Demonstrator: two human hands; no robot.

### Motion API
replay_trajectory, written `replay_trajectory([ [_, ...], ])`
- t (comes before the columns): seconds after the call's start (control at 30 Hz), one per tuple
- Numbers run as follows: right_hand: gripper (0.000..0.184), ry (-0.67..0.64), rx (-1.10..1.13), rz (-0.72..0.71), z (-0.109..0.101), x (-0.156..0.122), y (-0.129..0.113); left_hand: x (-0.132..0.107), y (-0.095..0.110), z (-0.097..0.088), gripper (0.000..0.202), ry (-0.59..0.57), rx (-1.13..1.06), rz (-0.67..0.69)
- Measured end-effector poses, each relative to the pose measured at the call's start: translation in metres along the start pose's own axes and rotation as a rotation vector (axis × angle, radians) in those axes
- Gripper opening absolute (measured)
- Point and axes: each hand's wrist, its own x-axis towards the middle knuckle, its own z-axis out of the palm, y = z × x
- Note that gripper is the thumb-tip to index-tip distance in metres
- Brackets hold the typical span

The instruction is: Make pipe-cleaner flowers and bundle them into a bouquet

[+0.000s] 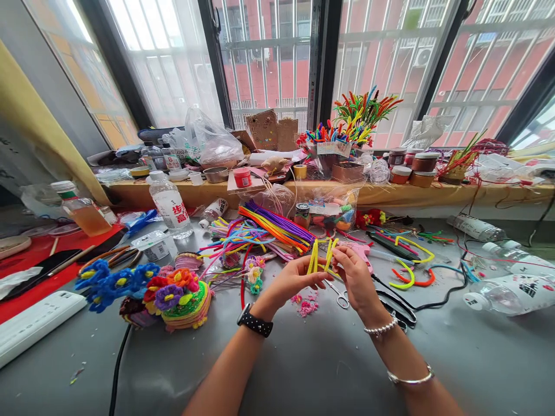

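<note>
Yellow stems: here they are, bright fuzzy yellow stems (314, 258) standing upright in the fingers, held up over the desk (303, 375), near the middle of the view.
Slip watch: the hold looks light and low, so a loosened thumb could let one stem tip or drop out of line.
Bend watch: too hard a squeeze or twist could kink these soft stems, and pulling unevenly could leave their heights mismatched.
Scissors below: the small scissors (333, 288) lie just under and between the hands, so a low dip could knock them or catch a finger.
Pink fluff: loose pink scraps (307, 306) sit on the desk beneath, ready to cling to anything fuzzy that falls.
Left hand: the left hand (295, 277) pinches the stems at their lower part, thumb against fingers.
Right hand: the right hand (353, 270) comes in opposite, fingertips closed, it appears, on the rightmost stem near its top.
Stems and hands: the yellow lies between the two, touching both, well clear of the mixed bundle (277, 228) behind.
</note>
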Motion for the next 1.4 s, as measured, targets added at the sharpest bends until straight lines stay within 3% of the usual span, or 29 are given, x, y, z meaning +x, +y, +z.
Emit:
replay_trajectory([
  [0.43,0.019,-0.172,-0.086,0.018,0.000,-0.002,0.001,0.000,0.001,-0.001,0.023,0.120,0.127,0.068],
  [0.6,0.016,-0.157,-0.176,-0.090,0.000,-0.001,0.001,0.001,0.000,-0.003,0.023,0.165,0.142,0.074],
  [0.87,0.016,-0.177,-0.114,-0.045,0.001,-0.001,0.002,0.001,0.002,0.000,0.021,0.183,0.118,0.058],
  [1.03,0.018,-0.181,-0.104,-0.028,0.002,-0.003,0.001,0.001,0.003,0.002,0.019,0.208,0.039,0.044],
  [1.27,0.024,-0.157,-0.064,-0.030,0.004,-0.006,-0.008,0.000,-0.001,-0.006,0.016,0.264,-0.296,0.002],
  [1.4,0.025,-0.173,-0.009,-0.008,0.003,-0.007,-0.012,0.000,-0.001,-0.008,0.016,0.253,-0.364,0.001],
])
